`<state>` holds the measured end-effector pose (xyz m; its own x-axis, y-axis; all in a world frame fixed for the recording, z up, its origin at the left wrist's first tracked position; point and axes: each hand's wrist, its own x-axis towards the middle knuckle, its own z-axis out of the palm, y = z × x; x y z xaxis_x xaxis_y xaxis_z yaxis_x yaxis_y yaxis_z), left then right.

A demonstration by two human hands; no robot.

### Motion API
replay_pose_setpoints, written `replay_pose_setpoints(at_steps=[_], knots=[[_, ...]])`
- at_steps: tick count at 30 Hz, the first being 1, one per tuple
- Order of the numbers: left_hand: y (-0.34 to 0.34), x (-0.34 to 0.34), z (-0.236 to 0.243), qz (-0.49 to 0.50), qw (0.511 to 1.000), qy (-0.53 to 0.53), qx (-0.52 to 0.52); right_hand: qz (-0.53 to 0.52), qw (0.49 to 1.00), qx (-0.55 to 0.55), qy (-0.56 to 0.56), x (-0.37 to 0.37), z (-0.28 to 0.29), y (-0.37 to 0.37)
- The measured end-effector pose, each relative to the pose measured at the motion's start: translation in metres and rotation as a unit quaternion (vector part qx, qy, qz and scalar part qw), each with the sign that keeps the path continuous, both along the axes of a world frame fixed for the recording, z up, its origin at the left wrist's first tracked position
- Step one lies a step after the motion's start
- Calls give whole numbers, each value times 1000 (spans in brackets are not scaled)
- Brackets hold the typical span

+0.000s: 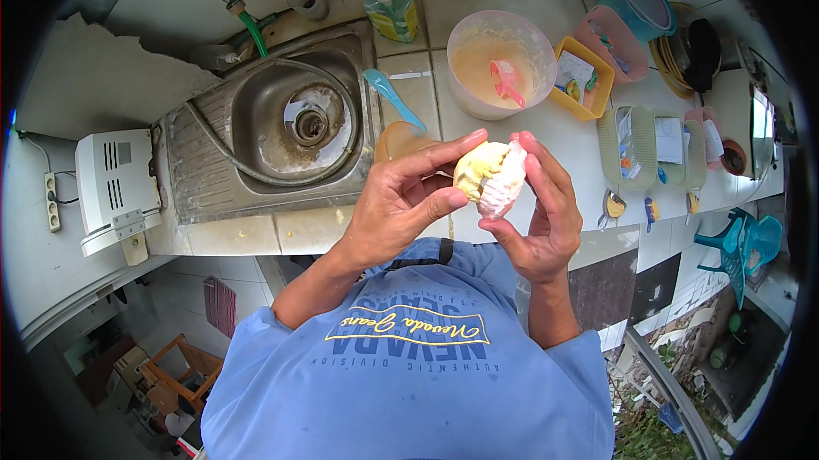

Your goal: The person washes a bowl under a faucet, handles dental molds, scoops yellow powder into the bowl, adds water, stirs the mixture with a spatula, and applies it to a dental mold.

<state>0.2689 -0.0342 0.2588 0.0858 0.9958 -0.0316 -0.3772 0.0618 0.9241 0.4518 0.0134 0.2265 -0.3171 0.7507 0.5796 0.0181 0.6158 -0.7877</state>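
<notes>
My left hand (409, 204) and my right hand (542, 208) are raised above the counter's front edge, their fingers curved around a soft, crumpled lump, half pale yellow (478, 168) and half whitish pink (505, 183), like dough. Behind them stands a translucent pink bucket (469, 93) with a beige mixture and a pink scoop (508, 83) inside. A light blue long-handled utensil (392, 93) lies to its left, over a tan rounded object (388, 140) partly hidden by my left hand.
A steel sink (183, 204) with a hose is at left, beside a white appliance (117, 191). A soap bottle (391, 12) stands at the back. Yellow (606, 76), pink and green baskets line the right side. Blue plastic chairs (734, 238) are at far right, below counter level.
</notes>
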Motion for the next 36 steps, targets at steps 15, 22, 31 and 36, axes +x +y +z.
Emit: replay_pose_setpoints(at_steps=[15,22,31,36], knots=[[4,0,1,39,999,27,-1,32,992,-114,42,-6,1,-1],[3,1,-1,44,999,23,2,47,984,-155,70,-9,5,-4],[4,2,2,49,998,42,-4,32,985,-161,60,-9,1,-5],[6,-2,-1,43,996,75,-16,26,975,-203,82,-12,2,-8]])
